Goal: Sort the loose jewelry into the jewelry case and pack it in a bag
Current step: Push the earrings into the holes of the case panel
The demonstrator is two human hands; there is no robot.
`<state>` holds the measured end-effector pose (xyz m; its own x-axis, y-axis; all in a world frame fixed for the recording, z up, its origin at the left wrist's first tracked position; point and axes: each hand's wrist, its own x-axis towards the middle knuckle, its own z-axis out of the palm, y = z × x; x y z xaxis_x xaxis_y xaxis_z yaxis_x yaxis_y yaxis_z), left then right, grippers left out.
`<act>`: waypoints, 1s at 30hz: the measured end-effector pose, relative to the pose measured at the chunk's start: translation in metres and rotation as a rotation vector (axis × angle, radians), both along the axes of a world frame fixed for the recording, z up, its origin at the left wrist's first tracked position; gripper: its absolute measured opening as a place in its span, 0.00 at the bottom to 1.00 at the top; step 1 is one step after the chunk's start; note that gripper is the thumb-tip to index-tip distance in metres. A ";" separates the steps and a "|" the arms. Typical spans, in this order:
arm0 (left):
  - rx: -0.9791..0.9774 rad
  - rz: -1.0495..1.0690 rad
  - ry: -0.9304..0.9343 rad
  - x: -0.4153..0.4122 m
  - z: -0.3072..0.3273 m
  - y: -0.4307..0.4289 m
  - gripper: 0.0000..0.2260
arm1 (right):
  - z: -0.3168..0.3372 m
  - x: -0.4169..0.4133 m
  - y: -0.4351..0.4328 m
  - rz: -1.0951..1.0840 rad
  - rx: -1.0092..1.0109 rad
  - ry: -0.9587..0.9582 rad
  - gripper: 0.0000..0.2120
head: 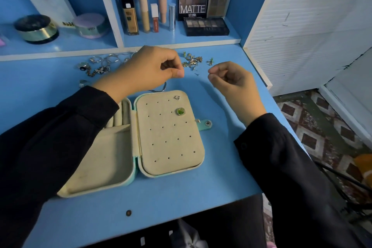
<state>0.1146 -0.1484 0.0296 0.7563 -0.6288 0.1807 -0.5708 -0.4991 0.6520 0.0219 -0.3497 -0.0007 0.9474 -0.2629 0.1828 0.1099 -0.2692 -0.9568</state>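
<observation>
At a blue worktop (221,167), a person's two hands hover above an open jewelry case (171,174). Cosmetics line the shelf behind: a "MATTE" eyeshadow palette (193,2) stood upright, a flat palette (206,27) lying before it, a foundation bottle (129,16) among slim tubes, and two round powder jars (36,28) to the left. Patterned floor tiles (322,127) show to the right.

The black left sleeve (50,137) crosses the case and hides part of its left half. The left hand (149,68) is curled, thumb pressed to forefinger. The right hand (231,78) is likewise curled with its fingertips pressed together. Whether either pinches anything is too small to tell.

Loose jewelry lies behind the hands: silver rings and chains (100,62) to the left, a cluster of gold-toned earrings (192,60) between the hands and the shelf, and a small green piece (210,62) just beside it.

Inside the case, the right panel carries rows of punched holes and two earrings: a small silver stud (177,97) near the top and a square green-stone earring (180,111) below it. The left half shows padded ring rolls (121,115) above a shallow tray. The lining is beige and suede-like, the shell mint green with rounded corners and a snap tab (207,124).
</observation>
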 end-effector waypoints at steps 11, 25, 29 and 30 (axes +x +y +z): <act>-0.075 0.092 0.114 -0.068 -0.005 0.024 0.04 | -0.014 -0.053 0.037 -0.010 -0.095 0.059 0.09; -0.035 0.074 0.074 -0.111 -0.011 0.031 0.06 | -0.008 -0.072 0.057 -0.073 -0.160 0.047 0.06; -0.047 0.065 0.043 -0.112 -0.009 0.032 0.05 | 0.000 -0.073 0.058 -0.062 -0.144 0.003 0.05; -0.060 0.063 0.032 -0.112 -0.008 0.032 0.05 | 0.003 -0.073 0.058 -0.055 -0.137 -0.011 0.05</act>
